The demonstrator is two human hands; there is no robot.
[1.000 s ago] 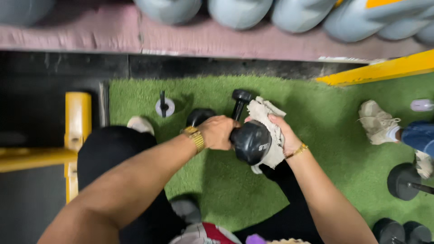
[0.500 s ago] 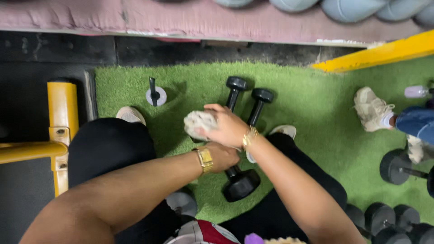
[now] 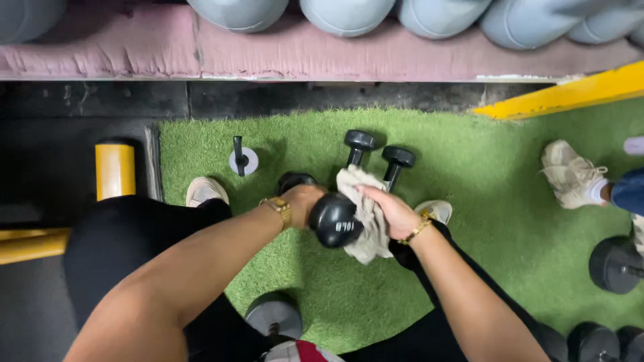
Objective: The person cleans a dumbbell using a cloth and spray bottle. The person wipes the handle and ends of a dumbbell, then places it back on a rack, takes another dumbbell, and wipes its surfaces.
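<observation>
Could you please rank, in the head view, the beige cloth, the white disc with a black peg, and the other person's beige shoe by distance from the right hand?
1. Beige cloth, under the right hand.
2. White disc, up-left.
3. Beige shoe, far right.

A gym floor — free-weights corner.
Green artificial turf (image 3: 483, 201) covers the floor, with black dumbbells (image 3: 396, 164) lying at twelve o'clock and more weights (image 3: 614, 265) at four o'clock — grey-blue exercise balls (image 3: 345, 13) line a pink padded ledge (image 3: 134, 53) at the top, beside yellow-painted frame bars (image 3: 115, 171) at nine o'clock.
</observation>
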